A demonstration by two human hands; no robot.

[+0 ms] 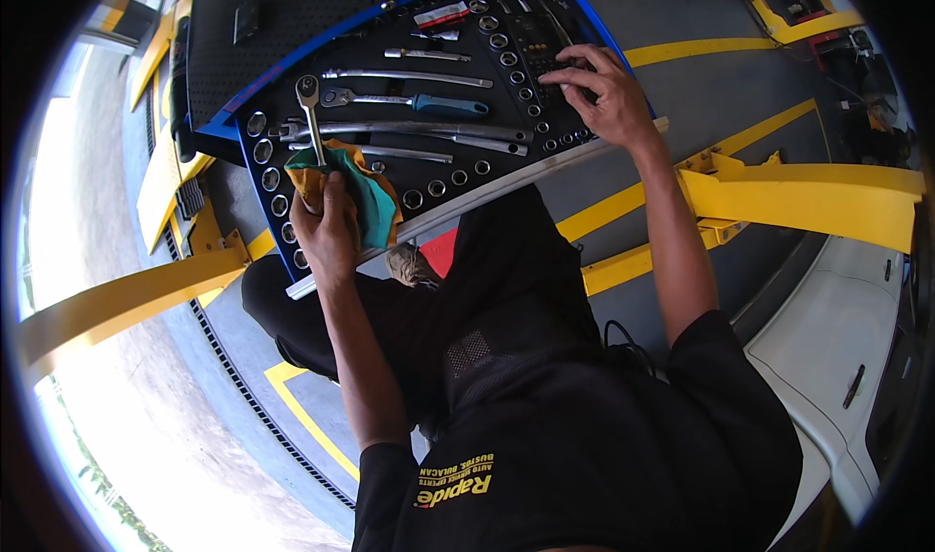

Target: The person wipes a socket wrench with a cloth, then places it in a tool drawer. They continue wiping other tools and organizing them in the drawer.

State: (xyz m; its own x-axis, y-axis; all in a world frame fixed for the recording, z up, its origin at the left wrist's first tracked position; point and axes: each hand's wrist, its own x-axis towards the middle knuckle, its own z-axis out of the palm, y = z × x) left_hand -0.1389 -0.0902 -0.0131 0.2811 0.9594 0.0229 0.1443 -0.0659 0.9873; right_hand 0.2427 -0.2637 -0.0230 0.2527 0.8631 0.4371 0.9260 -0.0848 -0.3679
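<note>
My left hand (329, 229) is closed around a green and orange cloth (375, 202) and the lower end of a ratchet (311, 114). The round head of the ratchet points away from me, above the near left part of an open tool drawer (390, 231). Over the drawer's right side reaches my right hand (606, 94), its fingers bent and apart. Its fingertips are by a dark holder of small bits (536, 46); whether they touch it I cannot tell. A second ratchet with a teal handle (450, 105) lies in the middle, among long bars (419, 131).
Rows of silver sockets (499, 41) sit along the drawer's sides and front. Behind is the blue cabinet's black top (292, 17). Yellow lift arms (799, 192) flank me on both sides. A white car (828, 318) stands at the right, and a red object (440, 253) is under the drawer.
</note>
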